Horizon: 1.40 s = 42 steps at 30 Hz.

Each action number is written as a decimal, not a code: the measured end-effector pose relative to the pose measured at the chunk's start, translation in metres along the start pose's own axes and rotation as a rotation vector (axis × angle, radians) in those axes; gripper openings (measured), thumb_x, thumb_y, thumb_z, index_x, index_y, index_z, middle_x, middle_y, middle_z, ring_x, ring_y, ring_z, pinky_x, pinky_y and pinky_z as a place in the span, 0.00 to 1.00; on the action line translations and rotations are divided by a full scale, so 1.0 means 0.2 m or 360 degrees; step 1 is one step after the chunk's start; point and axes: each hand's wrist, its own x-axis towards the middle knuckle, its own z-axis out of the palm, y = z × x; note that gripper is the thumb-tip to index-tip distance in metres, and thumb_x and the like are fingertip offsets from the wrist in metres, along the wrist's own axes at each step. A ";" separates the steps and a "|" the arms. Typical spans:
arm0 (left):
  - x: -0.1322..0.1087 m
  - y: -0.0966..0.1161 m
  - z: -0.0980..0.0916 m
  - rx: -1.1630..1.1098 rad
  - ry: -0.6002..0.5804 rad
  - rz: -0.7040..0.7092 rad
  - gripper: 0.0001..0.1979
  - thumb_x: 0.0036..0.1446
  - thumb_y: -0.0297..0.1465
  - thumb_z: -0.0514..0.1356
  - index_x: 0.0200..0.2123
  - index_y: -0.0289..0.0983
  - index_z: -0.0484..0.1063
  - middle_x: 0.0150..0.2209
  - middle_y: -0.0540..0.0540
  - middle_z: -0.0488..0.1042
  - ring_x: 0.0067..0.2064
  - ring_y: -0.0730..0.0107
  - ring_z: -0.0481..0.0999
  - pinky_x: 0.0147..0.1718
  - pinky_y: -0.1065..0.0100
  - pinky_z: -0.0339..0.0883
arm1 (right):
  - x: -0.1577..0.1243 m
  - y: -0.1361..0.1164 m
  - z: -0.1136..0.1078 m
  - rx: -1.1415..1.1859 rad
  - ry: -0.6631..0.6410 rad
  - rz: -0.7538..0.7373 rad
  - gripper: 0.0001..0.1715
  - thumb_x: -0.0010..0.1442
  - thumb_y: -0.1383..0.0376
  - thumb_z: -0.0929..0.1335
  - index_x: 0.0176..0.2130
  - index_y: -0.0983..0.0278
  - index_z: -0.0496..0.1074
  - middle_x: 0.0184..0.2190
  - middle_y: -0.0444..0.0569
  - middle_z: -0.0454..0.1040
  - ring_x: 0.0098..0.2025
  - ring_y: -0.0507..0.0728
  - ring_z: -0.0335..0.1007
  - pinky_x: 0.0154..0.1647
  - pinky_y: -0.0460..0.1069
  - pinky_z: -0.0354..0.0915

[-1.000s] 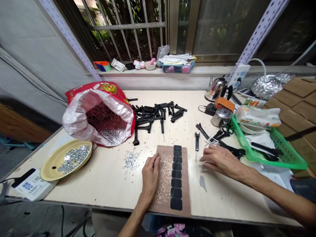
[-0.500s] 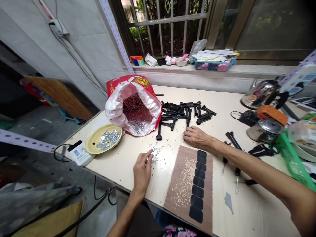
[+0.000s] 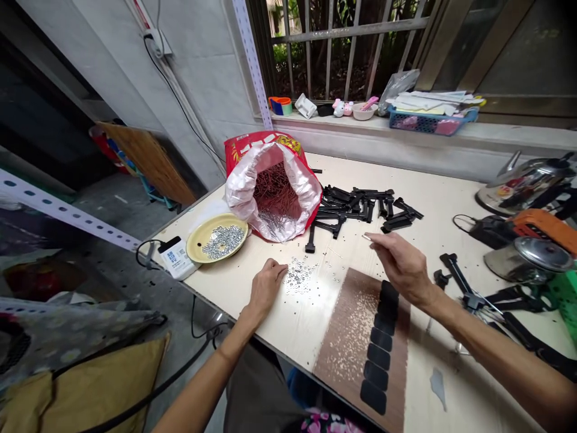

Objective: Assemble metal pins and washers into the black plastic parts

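My left hand [image 3: 267,285] rests at the left edge of a scatter of small silvery pieces [image 3: 299,274], thumb and fingertips pressed together; what they pinch, if anything, is too small to name. My right hand [image 3: 403,264] is raised over the top of a brown board [image 3: 338,325], its fingers closed on a small thin pale piece [image 3: 368,237]. The board carries a column of black rounded squares [image 3: 378,358] and many tiny beige bits. Behind the hands lie black plastic parts [image 3: 347,204] and a red and white bag [image 3: 238,180] holding reddish-brown screws.
A yellow plate [image 3: 193,246] of silvery pieces sits left beside a white box [image 3: 177,260]. At right are a kettle [image 3: 518,183], an orange tool [image 3: 547,227], a lidded metal pot [image 3: 518,258] and black tools. A blue basket [image 3: 428,122] stands on the sill.
The view has shifted, so the scene sits further right. My right hand has lifted from beside the black parts and come back over the board. My left fingers have drawn together at the silvery pieces.
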 end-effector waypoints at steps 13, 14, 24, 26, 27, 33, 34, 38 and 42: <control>0.00 0.07 -0.02 -0.0112 0.0201 -0.0056 0.13 0.60 0.31 0.51 0.41 0.35 0.74 0.36 0.43 0.72 0.37 0.64 0.74 0.38 0.65 0.66 | -0.19 -0.34 0.07 0.0292 -0.0410 0.0582 0.15 0.64 0.67 0.61 0.48 0.62 0.71 0.35 0.49 0.69 0.36 0.54 0.68 0.36 0.50 0.67; 0.00 0.06 -0.01 -0.0096 0.0170 -0.0061 0.13 0.60 0.31 0.51 0.41 0.35 0.74 0.36 0.43 0.72 0.37 0.64 0.74 0.38 0.65 0.66 | -0.19 -0.34 0.07 0.0307 -0.0406 0.0594 0.15 0.64 0.67 0.61 0.48 0.61 0.71 0.35 0.49 0.69 0.36 0.54 0.68 0.36 0.50 0.67; 0.00 0.05 0.03 0.0137 0.0062 -0.0067 0.13 0.61 0.35 0.53 0.42 0.40 0.75 0.36 0.46 0.70 0.34 0.68 0.73 0.32 0.70 0.63 | -0.31 -0.33 0.05 0.0354 -0.0418 0.0699 0.13 0.64 0.66 0.62 0.45 0.62 0.72 0.34 0.49 0.71 0.36 0.54 0.69 0.36 0.51 0.67; 0.00 0.07 0.03 0.0189 0.0052 -0.0067 0.13 0.61 0.35 0.52 0.42 0.40 0.75 0.36 0.47 0.70 0.34 0.69 0.73 0.31 0.70 0.63 | -0.33 -0.33 0.06 0.0361 -0.0430 0.0722 0.13 0.64 0.66 0.61 0.45 0.62 0.72 0.34 0.49 0.71 0.36 0.54 0.69 0.37 0.51 0.67; 0.00 0.07 0.03 0.0200 0.0046 -0.0066 0.13 0.61 0.35 0.52 0.42 0.40 0.75 0.36 0.47 0.71 0.34 0.69 0.73 0.31 0.70 0.62 | -0.34 -0.33 0.06 0.0365 -0.0431 0.0726 0.13 0.64 0.65 0.61 0.45 0.62 0.72 0.34 0.49 0.71 0.36 0.54 0.69 0.37 0.51 0.67; 0.01 0.08 0.01 -0.0135 0.0105 -0.0187 0.08 0.57 0.33 0.56 0.34 0.39 0.75 0.36 0.47 0.72 0.34 0.68 0.72 0.32 0.69 0.62 | -0.39 -0.33 0.08 0.0419 -0.0421 0.0709 0.13 0.64 0.65 0.61 0.44 0.61 0.72 0.36 0.50 0.72 0.38 0.55 0.70 0.38 0.51 0.68; 0.01 0.09 0.00 -0.0320 0.0141 -0.0263 0.07 0.55 0.33 0.58 0.32 0.39 0.75 0.34 0.47 0.72 0.34 0.68 0.72 0.31 0.69 0.62 | -0.39 -0.33 0.08 0.0423 -0.0410 0.0717 0.12 0.64 0.65 0.61 0.44 0.61 0.72 0.36 0.50 0.73 0.38 0.55 0.70 0.38 0.52 0.68; 0.01 0.20 -0.04 -0.1097 0.0089 -0.0621 0.12 0.51 0.39 0.62 0.29 0.35 0.74 0.27 0.48 0.72 0.23 0.74 0.67 0.20 0.73 0.59 | -0.34 -0.37 0.07 0.0410 -0.0325 0.0723 0.12 0.64 0.64 0.62 0.44 0.61 0.72 0.37 0.49 0.73 0.40 0.55 0.70 0.39 0.52 0.68; -0.02 0.45 -0.05 -0.2326 -0.0339 -0.1038 0.16 0.41 0.37 0.69 0.31 0.33 0.73 0.28 0.48 0.73 0.23 0.81 0.68 0.18 0.79 0.60 | -0.26 -0.40 0.07 0.0372 -0.0270 0.0700 0.12 0.64 0.65 0.61 0.44 0.61 0.72 0.35 0.49 0.72 0.37 0.54 0.70 0.37 0.51 0.68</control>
